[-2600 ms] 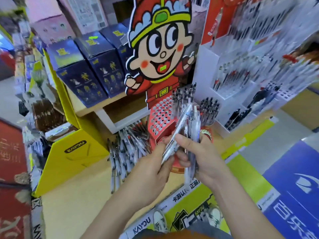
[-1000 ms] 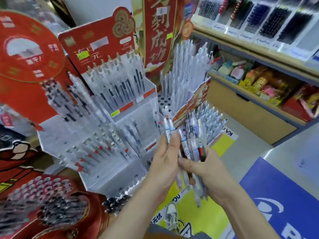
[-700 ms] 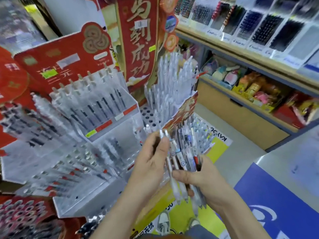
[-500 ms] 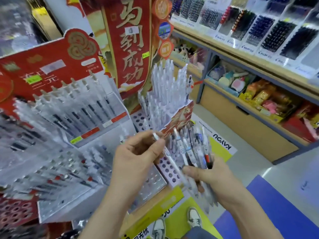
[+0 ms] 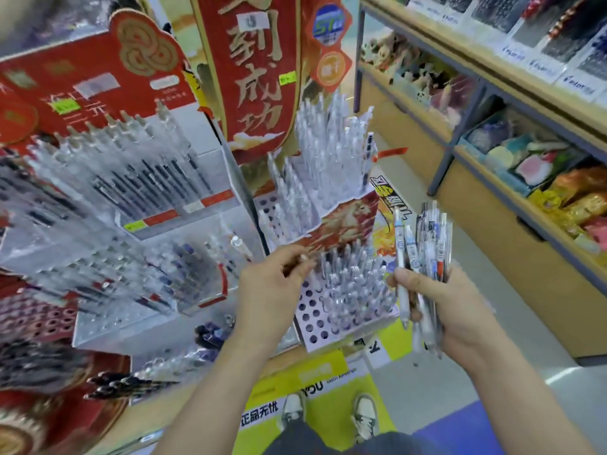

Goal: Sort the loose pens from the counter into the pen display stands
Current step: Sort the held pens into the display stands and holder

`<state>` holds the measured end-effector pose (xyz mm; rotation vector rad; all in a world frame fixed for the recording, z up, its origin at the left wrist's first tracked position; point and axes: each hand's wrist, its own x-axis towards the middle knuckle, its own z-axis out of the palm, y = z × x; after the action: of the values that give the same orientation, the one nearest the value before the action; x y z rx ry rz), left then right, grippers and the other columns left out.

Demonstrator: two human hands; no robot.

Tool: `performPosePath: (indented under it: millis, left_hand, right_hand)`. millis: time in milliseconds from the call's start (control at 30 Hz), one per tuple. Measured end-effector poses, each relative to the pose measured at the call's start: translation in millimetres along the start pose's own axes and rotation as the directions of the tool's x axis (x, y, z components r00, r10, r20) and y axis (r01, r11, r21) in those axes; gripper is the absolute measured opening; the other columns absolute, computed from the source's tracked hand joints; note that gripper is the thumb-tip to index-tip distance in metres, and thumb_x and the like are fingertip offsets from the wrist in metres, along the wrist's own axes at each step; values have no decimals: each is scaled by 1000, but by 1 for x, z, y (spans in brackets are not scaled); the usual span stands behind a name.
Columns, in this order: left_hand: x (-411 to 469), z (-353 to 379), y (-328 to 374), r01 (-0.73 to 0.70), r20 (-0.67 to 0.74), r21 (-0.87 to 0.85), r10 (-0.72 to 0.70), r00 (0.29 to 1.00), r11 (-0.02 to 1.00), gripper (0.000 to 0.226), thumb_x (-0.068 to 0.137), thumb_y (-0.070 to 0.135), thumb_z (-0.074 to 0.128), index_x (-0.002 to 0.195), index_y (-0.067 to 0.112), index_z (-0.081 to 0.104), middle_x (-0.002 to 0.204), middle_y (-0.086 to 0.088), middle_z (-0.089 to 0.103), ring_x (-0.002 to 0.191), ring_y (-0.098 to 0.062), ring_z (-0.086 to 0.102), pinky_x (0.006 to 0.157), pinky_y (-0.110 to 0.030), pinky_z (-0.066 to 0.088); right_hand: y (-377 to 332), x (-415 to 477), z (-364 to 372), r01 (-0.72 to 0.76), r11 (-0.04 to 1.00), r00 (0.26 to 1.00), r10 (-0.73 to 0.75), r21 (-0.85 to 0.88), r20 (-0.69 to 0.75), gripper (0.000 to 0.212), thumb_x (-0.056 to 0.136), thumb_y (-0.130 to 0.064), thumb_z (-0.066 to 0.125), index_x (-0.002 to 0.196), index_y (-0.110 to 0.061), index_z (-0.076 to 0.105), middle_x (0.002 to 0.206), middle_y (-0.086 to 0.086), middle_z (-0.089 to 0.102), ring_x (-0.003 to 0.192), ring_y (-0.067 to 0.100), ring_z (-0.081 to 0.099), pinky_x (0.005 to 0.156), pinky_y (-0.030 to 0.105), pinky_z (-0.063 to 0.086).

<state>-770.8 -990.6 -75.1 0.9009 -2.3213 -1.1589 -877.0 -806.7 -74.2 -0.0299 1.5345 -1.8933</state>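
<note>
Right hand (image 5: 450, 310), at about 4 o'clock in the head view, has its fingers and thumb curled round a bundle of pens (image 5: 423, 254). The pens fan upward, tips up, with their lower ends poking out beneath the palm. Left hand (image 5: 272, 284), near the centre, hovers at the upper left edge of the white perforated stand (image 5: 312, 310). Its fingers curl in toward the thumb, but whether they pinch a pen cannot be told through the blur. Clear pens stand in the holes of that stand's right half, and more rise from its upper tier at 12 o'clock. A clear tiered stand (image 5: 157, 192) full of dark pens sits at 9 o'clock. Loose pens (image 5: 131, 385) lie on the counter at 8 o'clock. A red banner (image 5: 256, 70) hangs at 12 o'clock, a shelf (image 5: 492, 73) runs along at 2 o'clock, and two shoes (image 5: 364, 418) show at 6 o'clock.
</note>
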Motion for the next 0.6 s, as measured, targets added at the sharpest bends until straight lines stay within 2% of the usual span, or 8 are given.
performPosePath:
  millis: [67, 233, 333, 433, 500, 567, 600]
  left_hand:
    - [3, 9, -7, 15, 9, 17, -16, 1000, 1000, 9, 85, 20, 72, 94, 19, 73, 76, 5, 70, 71, -15, 66, 73, -37, 55]
    - [3, 19, -11, 2, 18, 55, -3, 1000, 998, 7, 84, 19, 72, 90, 16, 73, 74, 1, 70, 68, -22, 65, 66, -40, 53]
    - [6, 18, -15, -2, 26, 62, 1, 1000, 998, 7, 84, 18, 72, 90, 17, 73, 73, -2, 70, 68, -26, 65, 67, -38, 50]
    - [9, 17, -22, 8, 42, 99, -12, 999, 995, 8, 84, 20, 72, 92, 19, 73, 72, 2, 70, 65, -24, 64, 63, -35, 49]
    - [5, 19, -26, 65, 44, 89, -70, 997, 994, 10, 83, 21, 73, 93, 20, 75, 74, 6, 71, 65, -23, 64, 64, -35, 51]
    - [1, 23, -29, 112, 99, 67, -118, 988, 991, 11, 84, 18, 72, 94, 19, 76, 78, 6, 72, 63, -22, 63, 62, -34, 52]
    - [0, 25, -30, 93, 140, 80, -103, 985, 992, 13, 85, 16, 71, 96, 18, 76, 82, 5, 73, 63, -18, 63, 61, -28, 52]
  right_hand:
    - [0, 5, -2, -22, 1000, 1000, 22, -12, 13, 21, 68, -14, 70, 78, 4, 64, 56, 12, 58, 34, 16, 43, 36, 22, 36]
    - [-2, 15, -5, -83, 996, 995, 84, -19, 50, 17, 70, -14, 71, 73, 2, 67, 64, 21, 57, 34, 19, 44, 36, 21, 38]
    - [-4, 19, -5, -96, 995, 992, 99, -37, 78, 18, 71, -12, 71, 81, 1, 66, 69, 22, 61, 35, 17, 46, 36, 23, 39]
    - [-4, 21, -7, -97, 994, 991, 101, -47, 91, 23, 73, -9, 70, 92, 2, 62, 69, 12, 68, 38, 16, 50, 36, 22, 40]
    - [-5, 22, -8, -94, 994, 990, 99, -55, 103, 26, 73, -10, 71, 93, 3, 62, 69, 11, 69, 41, 16, 51, 37, 23, 40]
    - [-4, 23, -7, -84, 995, 989, 91, -58, 118, 28, 72, -11, 71, 94, 3, 62, 70, 12, 70, 45, 17, 52, 38, 24, 40]
    - [-4, 24, -8, -82, 995, 988, 90, -63, 123, 30, 73, -12, 71, 96, 5, 62, 70, 12, 70, 47, 18, 53, 39, 24, 40]
